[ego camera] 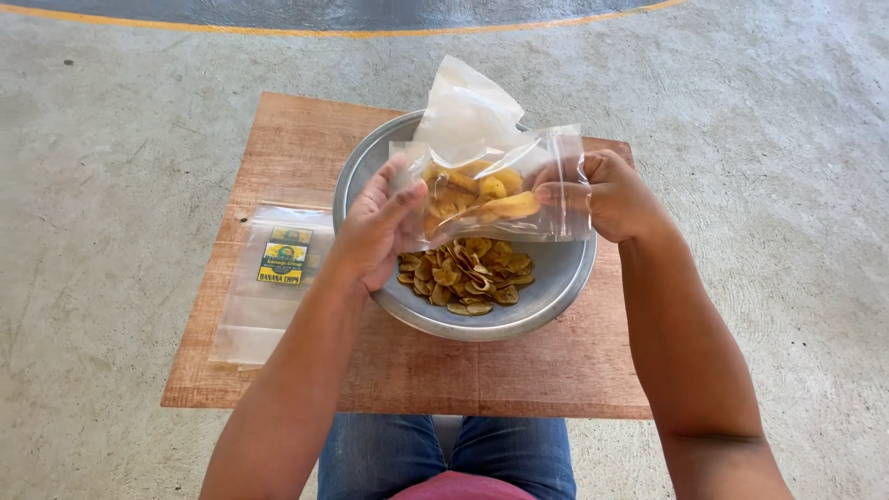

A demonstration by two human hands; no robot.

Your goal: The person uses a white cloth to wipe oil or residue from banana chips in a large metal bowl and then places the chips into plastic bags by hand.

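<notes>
Head view: a clear plastic bag (495, 185), partly filled with yellow banana chips, is held over a metal bowl (556, 278) on a small wooden table (296, 157). The left hand (380, 227) pinches the bag's edge at nine o'clock; the right hand (607, 194) is closed on the edge at three o'clock. The bag looks light, limp and slippery, its chips brittle, so gripping the film's edges, not the contents, seems wise. Loose chips (468, 275) lie at the bowl's six o'clock. A labelled empty bag (273, 278) lies at the table's nine o'clock.
</notes>
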